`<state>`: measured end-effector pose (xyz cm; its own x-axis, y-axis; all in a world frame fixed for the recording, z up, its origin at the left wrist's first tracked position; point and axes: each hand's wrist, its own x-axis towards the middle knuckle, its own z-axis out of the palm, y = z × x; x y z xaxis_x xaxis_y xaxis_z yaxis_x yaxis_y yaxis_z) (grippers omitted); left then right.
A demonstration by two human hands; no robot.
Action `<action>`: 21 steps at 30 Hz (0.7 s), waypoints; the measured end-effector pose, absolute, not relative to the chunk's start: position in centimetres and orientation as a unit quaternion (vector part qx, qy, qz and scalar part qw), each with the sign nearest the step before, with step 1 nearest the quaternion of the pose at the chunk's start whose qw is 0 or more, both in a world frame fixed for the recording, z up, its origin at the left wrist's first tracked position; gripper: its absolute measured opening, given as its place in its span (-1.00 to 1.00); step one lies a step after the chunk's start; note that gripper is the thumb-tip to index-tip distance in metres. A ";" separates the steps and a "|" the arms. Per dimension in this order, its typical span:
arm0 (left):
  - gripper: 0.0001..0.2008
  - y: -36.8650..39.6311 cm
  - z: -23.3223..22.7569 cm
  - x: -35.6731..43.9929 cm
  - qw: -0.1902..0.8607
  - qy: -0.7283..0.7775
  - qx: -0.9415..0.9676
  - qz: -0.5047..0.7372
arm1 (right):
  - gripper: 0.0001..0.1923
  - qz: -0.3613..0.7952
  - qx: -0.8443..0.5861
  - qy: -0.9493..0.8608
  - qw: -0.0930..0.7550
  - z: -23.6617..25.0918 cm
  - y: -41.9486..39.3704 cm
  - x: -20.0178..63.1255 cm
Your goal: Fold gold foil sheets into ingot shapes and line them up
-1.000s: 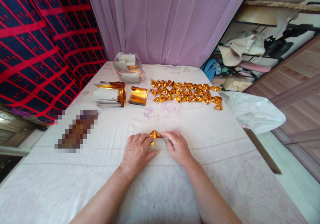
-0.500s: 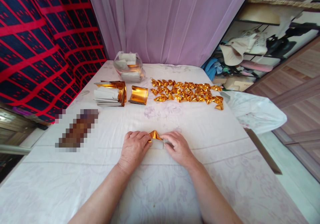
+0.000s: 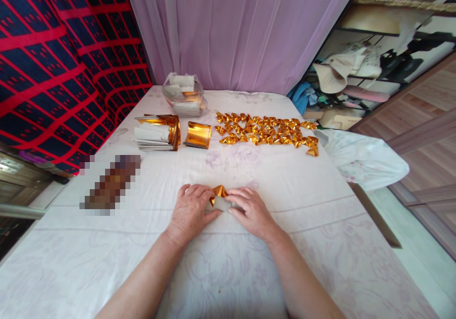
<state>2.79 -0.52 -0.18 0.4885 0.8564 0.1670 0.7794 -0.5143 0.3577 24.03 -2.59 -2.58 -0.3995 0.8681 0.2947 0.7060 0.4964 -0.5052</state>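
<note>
Between my hands is a partly folded sheet of gold foil paper [image 3: 221, 203], its grey backing facing me and a gold peak showing behind. My left hand [image 3: 192, 208] grips its left side, thumb at the lower edge and fingers over the top. On the right side, my right hand [image 3: 251, 210] pinches it between thumb and fingers. Beyond them lie several rows of folded gold paper pieces [image 3: 269, 131]. A small stack of gold foil sheets [image 3: 198, 135] and a larger pile of sheets [image 3: 156, 133] sit to their left.
A clear plastic bag [image 3: 183, 95] of more sheets stands at the table's back. A blurred-out object [image 3: 112, 183] lies at left. A white plastic bag [image 3: 366, 159] hangs by the right edge; shelves with a cap [image 3: 331, 74] and shoes are beyond. A purple curtain [image 3: 242, 33] closes the back.
The grey lower part of the sheet has been bent up and looks shorter. Both thumbs have moved inward along its lower edge, and the right fingers sit closer to the gold peak.
</note>
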 end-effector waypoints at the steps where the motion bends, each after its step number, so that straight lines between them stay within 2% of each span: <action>1: -0.72 -0.5 -0.2 2.8 0.117 0.481 0.854 0.163 | -0.65 0.148 -0.479 -0.823 0.269 -2.6 -2.6 24.0; 13: -0.85 -0.6 -0.4 2.9 0.104 0.486 0.853 0.157 | -0.43 0.159 -0.471 -0.819 0.285 -2.7 -2.7 24.0; 21: -0.73 -0.4 -0.4 2.8 0.125 0.486 0.850 0.161 | -0.60 0.163 -0.491 -0.806 0.288 -2.7 -2.7 23.6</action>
<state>2.76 -0.42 -0.39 0.4751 0.8668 0.1516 0.7860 -0.4955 0.3697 23.57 -2.75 -2.71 -0.3511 0.8852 0.3050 0.6977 0.4646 -0.5453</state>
